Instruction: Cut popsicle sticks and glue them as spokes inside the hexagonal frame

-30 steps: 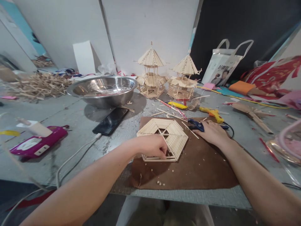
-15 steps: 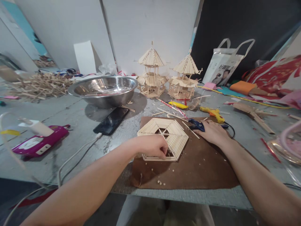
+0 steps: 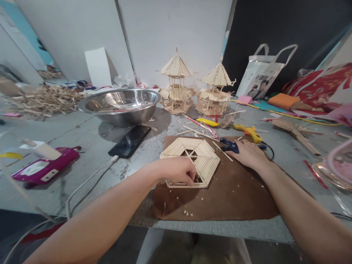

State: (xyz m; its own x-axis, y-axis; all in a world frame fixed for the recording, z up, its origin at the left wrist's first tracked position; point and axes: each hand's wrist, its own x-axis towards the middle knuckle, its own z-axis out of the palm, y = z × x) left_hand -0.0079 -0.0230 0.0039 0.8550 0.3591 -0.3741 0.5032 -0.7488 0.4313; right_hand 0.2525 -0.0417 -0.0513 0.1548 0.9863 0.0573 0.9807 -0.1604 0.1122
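A hexagonal panel of thin wooden sticks [image 3: 207, 167] lies on a brown mat [image 3: 225, 198], with spokes crossing an open middle. My left hand [image 3: 180, 171] is over its near-left part, fingers closed in a pinch at the front edge stick. Whatever is between those fingertips is hidden. To the right, my right hand [image 3: 250, 154] rests low at the mat's far edge, its fingers around a dark blue-handled hand tool [image 3: 230, 146], apparently pliers or cutters. Loose sticks [image 3: 222, 151] lie between the panel and this tool.
Behind the mat are a yellow glue gun [image 3: 249, 132], a yellow utility knife [image 3: 207, 122] and two stick pagodas [image 3: 176, 84]. Leftward stand a steel basin [image 3: 121, 117], a phone [image 3: 129, 141], a purple power strip [image 3: 46, 167] and a stick pile [image 3: 46, 101].
The whole view has shifted very slightly. Both hands, the panel and the tool keep their places relative to one another.
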